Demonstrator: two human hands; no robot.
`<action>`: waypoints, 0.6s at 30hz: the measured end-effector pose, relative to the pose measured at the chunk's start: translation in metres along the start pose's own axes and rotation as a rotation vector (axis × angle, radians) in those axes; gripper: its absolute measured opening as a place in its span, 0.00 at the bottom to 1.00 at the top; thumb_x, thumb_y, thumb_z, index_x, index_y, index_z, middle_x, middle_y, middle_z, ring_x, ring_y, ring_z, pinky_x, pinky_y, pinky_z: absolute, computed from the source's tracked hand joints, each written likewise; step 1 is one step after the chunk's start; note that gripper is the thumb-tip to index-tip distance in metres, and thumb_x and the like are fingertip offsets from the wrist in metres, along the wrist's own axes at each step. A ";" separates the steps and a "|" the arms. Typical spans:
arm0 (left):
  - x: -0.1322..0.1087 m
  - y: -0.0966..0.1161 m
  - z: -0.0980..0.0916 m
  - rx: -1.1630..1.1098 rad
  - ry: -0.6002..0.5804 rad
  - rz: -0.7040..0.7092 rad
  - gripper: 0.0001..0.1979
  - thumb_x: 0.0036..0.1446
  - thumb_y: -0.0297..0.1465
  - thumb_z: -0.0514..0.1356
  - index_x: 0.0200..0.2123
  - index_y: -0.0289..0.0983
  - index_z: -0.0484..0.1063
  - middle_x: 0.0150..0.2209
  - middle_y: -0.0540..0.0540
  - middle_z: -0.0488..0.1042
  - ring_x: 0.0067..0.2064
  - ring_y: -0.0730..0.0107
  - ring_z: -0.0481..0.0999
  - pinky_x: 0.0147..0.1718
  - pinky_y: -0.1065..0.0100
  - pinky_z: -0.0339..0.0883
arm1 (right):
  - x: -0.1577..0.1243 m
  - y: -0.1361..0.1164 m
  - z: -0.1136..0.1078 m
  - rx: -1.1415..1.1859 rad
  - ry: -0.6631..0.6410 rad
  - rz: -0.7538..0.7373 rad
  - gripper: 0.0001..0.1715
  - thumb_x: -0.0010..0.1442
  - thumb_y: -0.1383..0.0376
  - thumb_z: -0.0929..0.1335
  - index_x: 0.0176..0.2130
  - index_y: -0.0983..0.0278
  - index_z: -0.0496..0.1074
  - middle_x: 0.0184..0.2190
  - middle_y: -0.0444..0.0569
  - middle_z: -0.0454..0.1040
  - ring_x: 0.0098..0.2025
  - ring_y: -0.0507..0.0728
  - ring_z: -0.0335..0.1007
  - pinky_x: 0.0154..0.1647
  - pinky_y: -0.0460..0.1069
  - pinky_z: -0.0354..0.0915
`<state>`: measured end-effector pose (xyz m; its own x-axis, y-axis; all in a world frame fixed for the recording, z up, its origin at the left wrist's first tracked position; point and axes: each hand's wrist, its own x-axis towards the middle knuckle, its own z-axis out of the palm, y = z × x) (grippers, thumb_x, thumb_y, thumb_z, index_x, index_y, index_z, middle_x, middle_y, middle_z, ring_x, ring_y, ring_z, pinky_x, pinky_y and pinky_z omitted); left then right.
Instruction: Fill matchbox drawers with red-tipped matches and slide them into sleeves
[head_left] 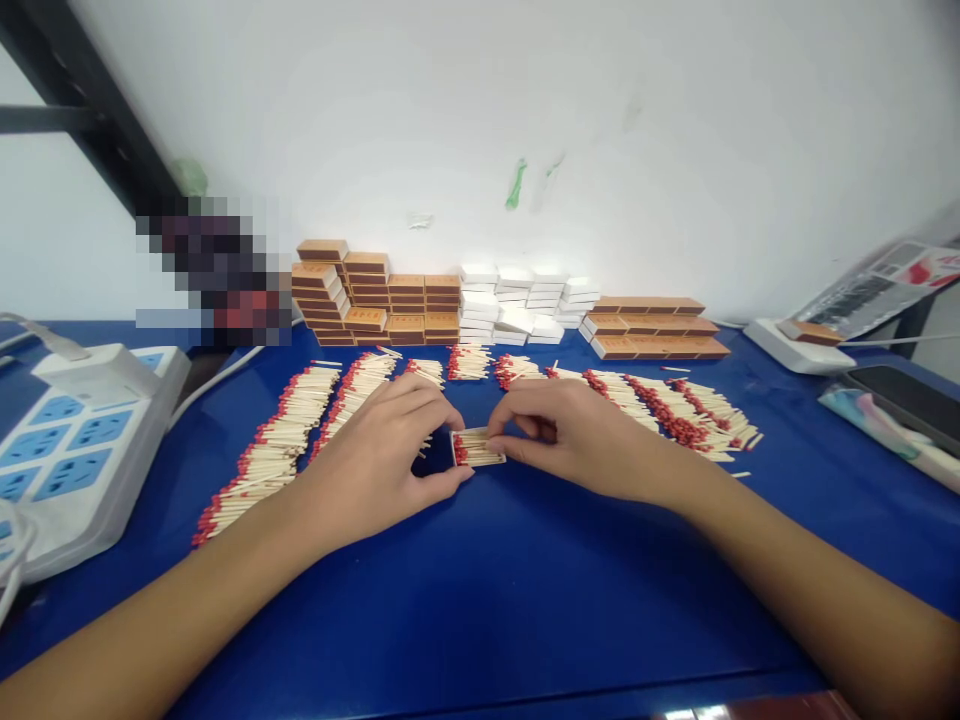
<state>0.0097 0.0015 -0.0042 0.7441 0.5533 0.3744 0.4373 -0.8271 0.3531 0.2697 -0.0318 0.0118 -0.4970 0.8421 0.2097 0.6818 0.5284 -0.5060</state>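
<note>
A small white matchbox tray filled with red-tipped matches lies on the blue table between my hands. My left hand curls round its left end, fingers closed against it. My right hand pinches its right end with thumb and fingers. Rows of loose red-tipped matches fan out behind both hands, from the left across to more matches on the right.
Orange matchbox sleeves and white inner trays are stacked against the white wall, with more orange boxes to the right. A white power strip sits at the left. A phone and another strip lie at the right.
</note>
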 end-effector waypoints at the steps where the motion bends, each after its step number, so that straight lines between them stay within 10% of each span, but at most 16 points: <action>1: 0.000 0.000 0.000 -0.001 0.003 0.002 0.10 0.64 0.34 0.72 0.45 0.40 0.77 0.47 0.45 0.79 0.55 0.55 0.75 0.58 0.52 0.70 | 0.000 0.003 -0.004 0.001 0.041 0.008 0.08 0.71 0.61 0.72 0.39 0.61 0.81 0.27 0.41 0.68 0.29 0.52 0.61 0.32 0.50 0.54; 6: -0.002 -0.001 0.001 0.010 0.047 0.012 0.11 0.64 0.34 0.72 0.46 0.39 0.77 0.45 0.45 0.79 0.54 0.55 0.76 0.54 0.53 0.72 | -0.002 0.025 -0.030 -0.167 0.212 0.159 0.13 0.70 0.58 0.71 0.34 0.60 0.78 0.24 0.42 0.66 0.27 0.54 0.61 0.32 0.51 0.55; 18: -0.002 0.000 0.001 0.012 0.100 0.051 0.12 0.65 0.34 0.72 0.49 0.38 0.79 0.45 0.44 0.81 0.52 0.55 0.77 0.54 0.53 0.74 | 0.001 0.038 -0.028 -0.309 -0.073 0.319 0.11 0.69 0.63 0.69 0.34 0.61 0.75 0.31 0.48 0.76 0.32 0.57 0.69 0.35 0.51 0.59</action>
<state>0.0094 0.0003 -0.0060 0.7117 0.5174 0.4752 0.4070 -0.8550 0.3214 0.3104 -0.0083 0.0167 -0.2644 0.9642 0.0185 0.9300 0.2600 -0.2600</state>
